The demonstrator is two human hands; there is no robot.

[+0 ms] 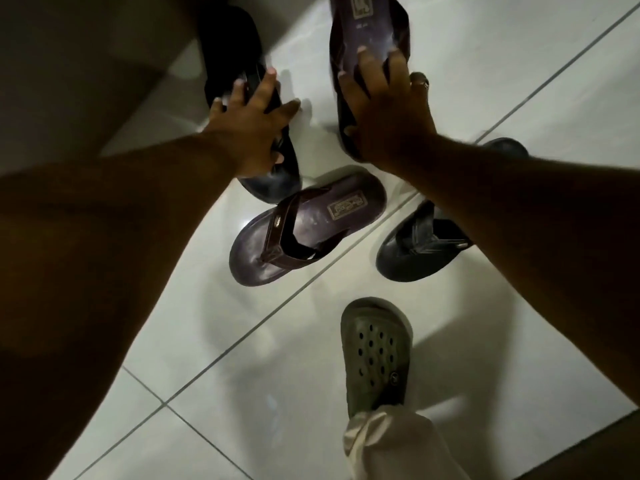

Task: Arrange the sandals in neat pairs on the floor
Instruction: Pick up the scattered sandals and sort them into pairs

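Sandals judged light, flexible, slick on tile — our left hand [254, 128] grips the black sandal [258, 109], right hand [384, 116] clasps the brown sandal [367, 32] at its edges.

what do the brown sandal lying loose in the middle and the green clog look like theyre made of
Brown sandal: probably leather or faux leather; the smooth footbed has a dull sheen, a stitched label patch and a wide glossy strap. Green clog: likely moulded foam or rubber; matte one-piece upper with punched round holes and a rivet at the side.
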